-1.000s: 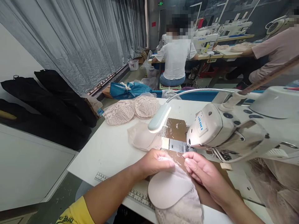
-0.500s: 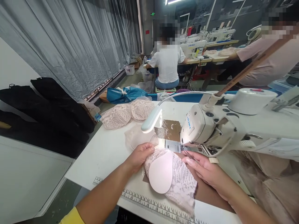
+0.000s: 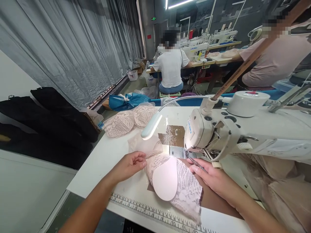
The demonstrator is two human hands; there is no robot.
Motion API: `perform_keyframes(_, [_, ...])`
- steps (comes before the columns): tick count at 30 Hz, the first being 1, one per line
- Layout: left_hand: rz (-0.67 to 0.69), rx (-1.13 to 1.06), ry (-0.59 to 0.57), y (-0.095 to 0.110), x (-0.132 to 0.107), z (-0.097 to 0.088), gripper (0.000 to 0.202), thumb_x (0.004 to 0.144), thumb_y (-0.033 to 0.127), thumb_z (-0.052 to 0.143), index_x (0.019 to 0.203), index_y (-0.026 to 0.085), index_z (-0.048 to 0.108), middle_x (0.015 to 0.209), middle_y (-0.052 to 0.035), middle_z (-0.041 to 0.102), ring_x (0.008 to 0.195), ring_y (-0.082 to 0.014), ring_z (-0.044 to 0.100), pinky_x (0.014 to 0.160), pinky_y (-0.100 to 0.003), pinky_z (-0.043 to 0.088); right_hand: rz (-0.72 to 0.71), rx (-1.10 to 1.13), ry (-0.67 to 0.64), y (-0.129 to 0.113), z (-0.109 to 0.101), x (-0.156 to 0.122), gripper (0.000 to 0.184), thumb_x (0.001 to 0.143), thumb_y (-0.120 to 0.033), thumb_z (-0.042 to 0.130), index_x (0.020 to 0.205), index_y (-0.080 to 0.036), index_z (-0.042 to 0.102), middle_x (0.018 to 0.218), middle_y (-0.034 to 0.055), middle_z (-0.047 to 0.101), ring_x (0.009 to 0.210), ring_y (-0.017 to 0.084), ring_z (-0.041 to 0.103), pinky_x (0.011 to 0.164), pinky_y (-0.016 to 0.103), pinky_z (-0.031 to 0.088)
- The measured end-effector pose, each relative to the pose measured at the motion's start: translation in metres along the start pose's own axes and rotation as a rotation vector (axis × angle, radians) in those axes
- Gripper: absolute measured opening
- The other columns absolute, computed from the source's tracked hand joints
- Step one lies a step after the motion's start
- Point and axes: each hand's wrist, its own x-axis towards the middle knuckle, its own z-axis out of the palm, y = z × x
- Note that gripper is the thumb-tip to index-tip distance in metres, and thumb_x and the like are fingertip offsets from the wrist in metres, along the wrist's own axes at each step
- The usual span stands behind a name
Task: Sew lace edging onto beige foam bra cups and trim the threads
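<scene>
A pale pink lace bra piece [image 3: 188, 186] with a smooth, light moulded cup [image 3: 165, 179] lies on the table in front of the sewing machine [image 3: 201, 129]. Just off its upper left edge is my left hand [image 3: 131, 165], fingers loosely curled and thumb apart, with nothing visible in them. My right hand [image 3: 209, 171] grips a slim, pointed metal tool [image 3: 196, 163] by the lace's right edge, its tip close to the needle area. Whether it is tweezers or small scissors I cannot tell. Behind the lace, a sheer fabric cup [image 3: 143, 144] rests on the tabletop.
A lit lamp [image 3: 152, 126] on a bent neck hangs over the table. More lace cups [image 3: 121, 123] lie at the back left. A printed ruler [image 3: 155, 215] runs along the front edge. Sheer fabric [image 3: 279, 187] is heaped at right. Two people sit farther off, one in a white shirt [image 3: 171, 69].
My left hand has let go of the lace's upper edge and moved left. My right hand still holds the metal tool near the needle. The view has shifted slightly.
</scene>
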Motion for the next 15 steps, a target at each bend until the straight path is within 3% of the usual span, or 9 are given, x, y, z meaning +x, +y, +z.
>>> perform_keyframes(2, [0.021, 0.077, 0.047, 0.001, -0.002, -0.007, 0.044, 0.081, 0.045, 0.067, 0.115, 0.017, 0.063, 0.095, -0.0051, 0.065, 0.088, -0.0183, 0.059, 0.083, -0.031, 0.046, -0.009, -0.059, 0.047, -0.002, -0.001, -0.003, 0.045, 0.081, -0.053, 0.056, 0.117, -0.029, 0.065, 0.12, 0.0052, 0.07, 0.112, 0.031, 0.063, 0.097, 0.045, 0.048])
perform_keyframes(4, [0.084, 0.153, 0.152, 0.007, 0.001, -0.013, 0.041, 0.083, 0.045, 0.064, 0.112, 0.017, 0.064, 0.088, -0.004, 0.065, 0.082, -0.0178, 0.059, 0.077, -0.03, 0.046, -0.101, -0.196, 0.1, -0.004, 0.002, -0.008, 0.036, 0.084, -0.052, 0.052, 0.109, -0.03, 0.067, 0.104, 0.0042, 0.075, 0.092, 0.029, 0.07, 0.082, 0.042, 0.055])
perform_keyframes(7, [0.217, 0.318, 0.288, 0.023, 0.015, -0.018, 0.034, 0.084, 0.04, 0.059, 0.108, 0.016, 0.066, 0.091, -0.0056, 0.065, 0.084, -0.0199, 0.058, 0.076, -0.029, 0.045, -0.511, -0.404, 0.084, -0.014, 0.018, -0.013, 0.027, 0.088, -0.033, 0.046, 0.103, -0.028, 0.068, 0.104, 0.0077, 0.074, 0.093, 0.029, 0.069, 0.081, 0.042, 0.055])
perform_keyframes(9, [0.263, 0.404, 0.31, 0.033, 0.032, -0.018, 0.032, 0.081, 0.035, 0.061, 0.108, 0.017, 0.065, 0.105, -0.0082, 0.064, 0.096, -0.0236, 0.058, 0.079, -0.03, 0.044, -0.782, -0.492, -0.048, -0.024, 0.034, -0.015, 0.032, 0.085, -0.023, 0.046, 0.109, -0.023, 0.067, 0.12, 0.0127, 0.068, 0.109, 0.031, 0.064, 0.09, 0.042, 0.052])
perform_keyframes(10, [0.265, 0.419, 0.312, 0.037, 0.041, -0.017, 0.034, 0.078, 0.032, 0.064, 0.109, 0.018, 0.065, 0.112, -0.0089, 0.063, 0.102, -0.0257, 0.056, 0.081, -0.03, 0.044, -0.849, -0.541, -0.128, -0.03, 0.042, -0.017, 0.034, 0.085, -0.022, 0.045, 0.112, -0.022, 0.066, 0.123, 0.0141, 0.066, 0.109, 0.03, 0.064, 0.088, 0.04, 0.053])
perform_keyframes(13, [0.218, 0.421, 0.305, 0.038, 0.067, -0.01, 0.041, 0.063, 0.027, 0.074, 0.102, 0.019, 0.065, 0.112, -0.0093, 0.063, 0.107, -0.0308, 0.054, 0.082, -0.031, 0.043, -0.834, -0.705, -0.303, -0.041, 0.054, -0.021, 0.028, 0.084, -0.019, 0.044, 0.1, -0.022, 0.066, 0.101, 0.0112, 0.07, 0.079, 0.024, 0.068, 0.063, 0.033, 0.054])
perform_keyframes(15, [0.167, 0.411, 0.272, 0.032, 0.079, -0.006, 0.037, 0.056, 0.023, 0.076, 0.091, 0.019, 0.066, 0.096, -0.0076, 0.065, 0.098, -0.0307, 0.057, 0.077, -0.031, 0.042, -0.744, -0.786, -0.296, -0.038, 0.047, -0.025, 0.019, 0.073, -0.014, 0.049, 0.078, -0.024, 0.065, 0.081, 0.0059, 0.069, 0.064, 0.022, 0.063, 0.054, 0.032, 0.049])
